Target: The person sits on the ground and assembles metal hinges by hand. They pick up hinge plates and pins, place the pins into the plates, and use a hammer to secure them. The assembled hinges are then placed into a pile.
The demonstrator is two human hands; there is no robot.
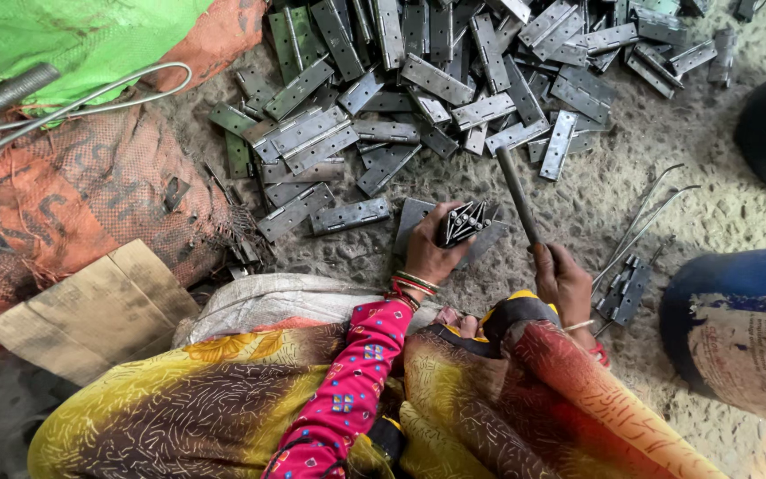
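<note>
At frame centre, our left hand clamped a hinge upright on the flat plate; our right hand gripped the hammer. We judged short, square taps best, fingers below the knuckle.

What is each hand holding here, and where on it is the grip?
Left hand clasps a metal hinge from its near edge, upright on a flat plate. Right hand grips a metal rod at its lower end.
</note>
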